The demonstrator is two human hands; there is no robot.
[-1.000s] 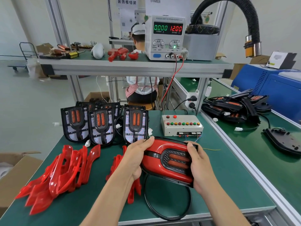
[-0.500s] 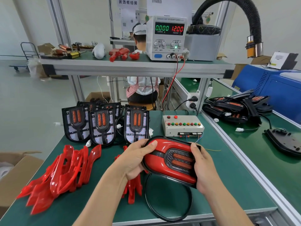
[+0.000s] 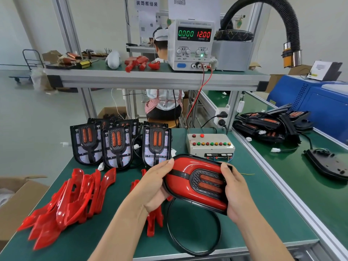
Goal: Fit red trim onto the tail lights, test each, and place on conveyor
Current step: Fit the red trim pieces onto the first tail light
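Nearest us, a black ring [image 3: 194, 230] lies flat at the surface's [image 3: 263, 223] front edge. Just above it we hold a tail light [image 3: 195, 183], red trim fitted, between both hands and off the surface. Our left hand [image 3: 156, 187] grips its left end, thumb on the red face, fingers curled behind. Our right hand [image 3: 235, 193] grips its right end, thumb over the top rim. Loose red trim pieces [image 3: 69, 202] pile toward the front left corner. Farther back, bare tail lights [image 3: 116, 146] stand upright in a row along the rear edge, with a button box [image 3: 211, 145] toward the rear right corner. On the shelf above sits a power supply [image 3: 191, 44].
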